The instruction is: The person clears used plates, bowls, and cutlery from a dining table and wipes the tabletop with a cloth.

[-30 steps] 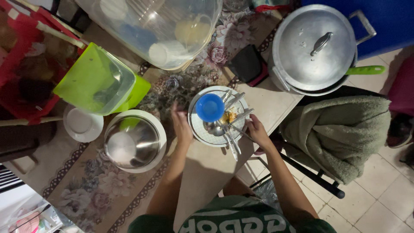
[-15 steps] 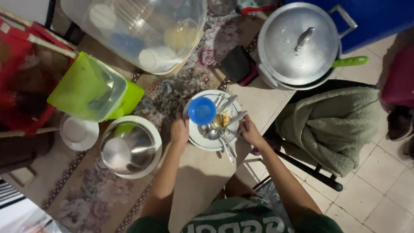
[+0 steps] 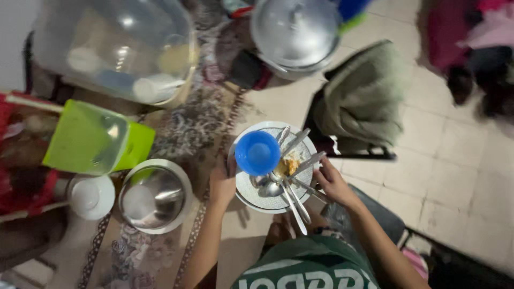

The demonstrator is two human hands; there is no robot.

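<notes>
My left hand (image 3: 222, 183) grips the left rim of a stack of white plates (image 3: 256, 199), and my right hand (image 3: 333, 182) grips the right rim. The stack is lifted off the table and held in front of my chest. On it sit a small blue bowl (image 3: 257, 153), several metal spoons and forks (image 3: 289, 184) and some yellow food scraps (image 3: 289, 165).
A steel bowl on a white plate (image 3: 155, 196) and a white lid (image 3: 89, 196) lie on the floral tablecloth. Behind stand a green-lidded container (image 3: 91, 139), a clear plastic dome (image 3: 115, 48) and a lidded aluminium pot (image 3: 294, 32). A chair draped with a green towel (image 3: 364, 96) stands right.
Both hands closed on the plate stack and lifted it off the table toward me. The view swung, so the table slid left and the tiled floor shows at right.
</notes>
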